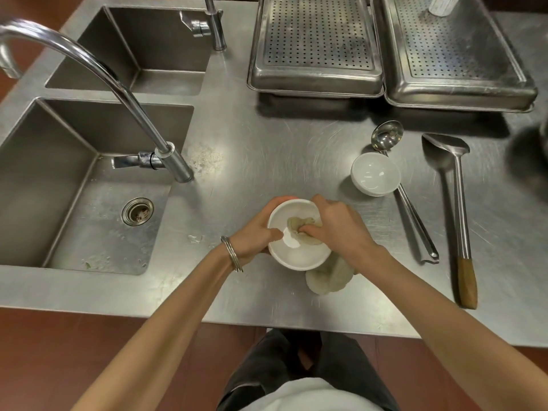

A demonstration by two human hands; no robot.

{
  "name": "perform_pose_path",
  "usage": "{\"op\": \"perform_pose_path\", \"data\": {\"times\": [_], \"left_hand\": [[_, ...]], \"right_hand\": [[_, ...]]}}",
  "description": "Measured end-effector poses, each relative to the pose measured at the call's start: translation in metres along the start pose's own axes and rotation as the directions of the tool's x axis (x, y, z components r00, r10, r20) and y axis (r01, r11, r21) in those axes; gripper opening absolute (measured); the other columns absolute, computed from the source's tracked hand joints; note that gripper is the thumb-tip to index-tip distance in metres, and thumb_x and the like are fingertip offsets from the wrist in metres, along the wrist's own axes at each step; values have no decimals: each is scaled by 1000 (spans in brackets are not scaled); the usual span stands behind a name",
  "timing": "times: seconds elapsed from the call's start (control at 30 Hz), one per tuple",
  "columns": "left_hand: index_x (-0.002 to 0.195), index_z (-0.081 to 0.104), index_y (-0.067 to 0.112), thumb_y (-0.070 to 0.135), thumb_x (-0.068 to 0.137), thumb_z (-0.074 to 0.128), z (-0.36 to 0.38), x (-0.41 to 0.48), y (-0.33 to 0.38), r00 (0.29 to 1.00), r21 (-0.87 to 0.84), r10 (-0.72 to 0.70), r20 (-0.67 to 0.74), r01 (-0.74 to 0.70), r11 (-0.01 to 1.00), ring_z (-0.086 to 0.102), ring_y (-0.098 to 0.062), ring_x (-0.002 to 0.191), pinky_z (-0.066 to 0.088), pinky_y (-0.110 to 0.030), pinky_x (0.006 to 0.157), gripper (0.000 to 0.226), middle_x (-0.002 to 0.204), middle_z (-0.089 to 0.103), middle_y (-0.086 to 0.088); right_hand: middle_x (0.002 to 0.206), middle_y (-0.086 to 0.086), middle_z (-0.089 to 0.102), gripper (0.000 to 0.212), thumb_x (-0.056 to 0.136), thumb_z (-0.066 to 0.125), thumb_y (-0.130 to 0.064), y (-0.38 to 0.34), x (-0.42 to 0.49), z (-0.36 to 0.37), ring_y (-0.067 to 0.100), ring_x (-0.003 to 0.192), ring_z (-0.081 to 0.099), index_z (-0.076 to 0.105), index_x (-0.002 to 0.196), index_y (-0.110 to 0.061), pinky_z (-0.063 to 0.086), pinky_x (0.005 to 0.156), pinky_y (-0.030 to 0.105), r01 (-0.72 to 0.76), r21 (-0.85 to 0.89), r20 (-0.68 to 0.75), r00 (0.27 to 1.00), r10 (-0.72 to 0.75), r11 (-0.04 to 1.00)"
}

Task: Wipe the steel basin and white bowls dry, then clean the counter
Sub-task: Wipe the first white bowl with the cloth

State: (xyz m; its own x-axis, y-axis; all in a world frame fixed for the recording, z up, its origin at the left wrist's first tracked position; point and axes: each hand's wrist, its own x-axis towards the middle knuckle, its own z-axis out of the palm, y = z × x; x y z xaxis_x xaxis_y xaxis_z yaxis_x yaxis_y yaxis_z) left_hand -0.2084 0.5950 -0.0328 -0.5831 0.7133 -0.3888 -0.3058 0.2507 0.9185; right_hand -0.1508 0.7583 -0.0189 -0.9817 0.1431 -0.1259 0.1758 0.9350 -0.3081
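In the head view, a round white ceramic bowl (296, 256) sits at the near middle of the brushed steel surface (267, 143), held between both hands. The left hand (255, 235) grips its left side, fingers wrapped round the far rim and thumb hooked over the near-left edge; two thin metal bangles (232, 253) circle that wrist. The right hand (338, 229) reaches in from the right with its fingers curled on a wad of beige cloth (329, 277), pressing it against the inside of the bowl. The rest of the cloth spills over the near-right rim and lies on the surface under the right wrist.

To the far right of the hands, well apart, a second small white bowl (375, 173) stands upright and covers part of the handle of a steel ladle (387, 134), whose cup lies just beyond it. Right of the ladle lies a long steel turner with a wooden grip (459, 203), blade pointing far.

Along the far edge, two perforated steel trays (314, 40) (453, 54) sit side by side; a white cylinder (443, 4), cut off by the frame, stands on the right one.

On the left are two sunken steel sinks, the near one (59, 173) with a round drain (137, 211) and scraps on its floor, the far one (148, 46) smaller. A curved chrome tap (118, 84) rises between the near sink and the hands and arches left over the sinks.
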Motion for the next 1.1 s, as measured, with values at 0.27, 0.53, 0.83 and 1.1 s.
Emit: {"op": "perform_pose_path", "data": {"times": [0.27, 0.53, 0.83, 1.1], "left_hand": [[121, 45, 40, 12, 71, 54, -1, 4, -9, 991, -43, -82, 108, 87, 995, 53, -18, 99, 53, -28, 60, 59, 115, 52, 1], [119, 48, 40, 20, 74, 55, 10, 2, -21, 999, -125, 29, -18, -31, 992, 54, -11, 96, 52, -25, 61, 49, 117, 53, 6], [130, 47, 15, -4, 90, 46, 0, 21, -66, 950, 17, 42, -310, -39, 999, 50, -9, 102, 43, -36, 91, 45, 122, 51, 3], [124, 51, 7, 0, 94, 44, 4, 41, -80, 931, 36, 69, -360, -60, 998, 49, -15, 106, 41, -3, 79, 32, 120, 53, -4]], "right_hand": [[85, 17, 66, 42, 94, 45, -43, 6, -2, 10, 36, 77, 61, 58, 99, -4, 31, 60, 30, 12, -82, -62, 998, -17, 997], [91, 10, 69, 42, 87, 51, -52, 22, -13, 9, 33, 85, 63, 59, 111, -17, 46, 69, 35, -67, 123, -140, 987, 84, 990], [119, 8, 48, 40, 85, 65, -20, 60, -18, 35, 15, 100, 48, 49, 120, -8, 32, 81, 15, -158, 521, -62, 973, 222, 839], [141, 5, 33, 67, 87, 63, -25, 69, -39, 77, 19, 127, 37, 29, 144, -16, 26, 104, 22, -112, 440, 50, 994, 100, 891]]}}
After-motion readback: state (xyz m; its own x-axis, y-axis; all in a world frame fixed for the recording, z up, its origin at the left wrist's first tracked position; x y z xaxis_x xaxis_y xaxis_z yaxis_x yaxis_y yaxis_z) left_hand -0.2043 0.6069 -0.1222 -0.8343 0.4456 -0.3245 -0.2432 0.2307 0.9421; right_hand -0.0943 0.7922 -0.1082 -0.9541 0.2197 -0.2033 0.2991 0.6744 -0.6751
